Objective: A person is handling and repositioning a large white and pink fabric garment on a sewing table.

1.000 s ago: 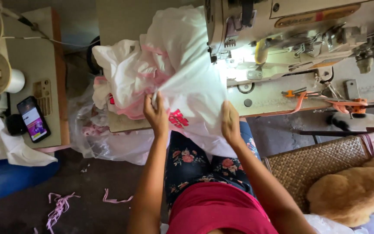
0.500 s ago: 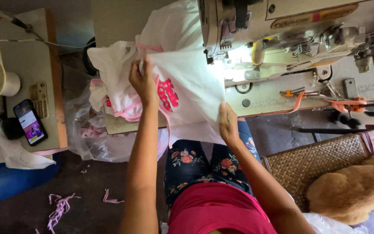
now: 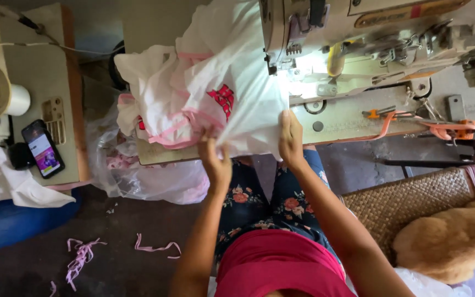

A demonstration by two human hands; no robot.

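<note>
The left hand [image 3: 215, 159] is closed on the lower edge of a white garment [image 3: 232, 93], the fingers pinched into the cloth just beside its pink binding [image 3: 174, 132]; the right hand [image 3: 291, 137] is laid flat, fingers together and extended, on the same hem, pressing it down in front of the sewing machine [image 3: 358, 49]. The garment is judged light, soft and limp; no shape of its own will be kept, and slack will slide and bunch wherever it is left unsupported; it is best taken at the hem or along the bound edge, with both hands spread apart so that the cloth is kept taut. The garment is seen as thin and white, trimmed in pale pink, with a red printed motif [image 3: 222, 99] on its face; it is heaped left of the sewing machine, on the machine's table [image 3: 353, 118].
</note>
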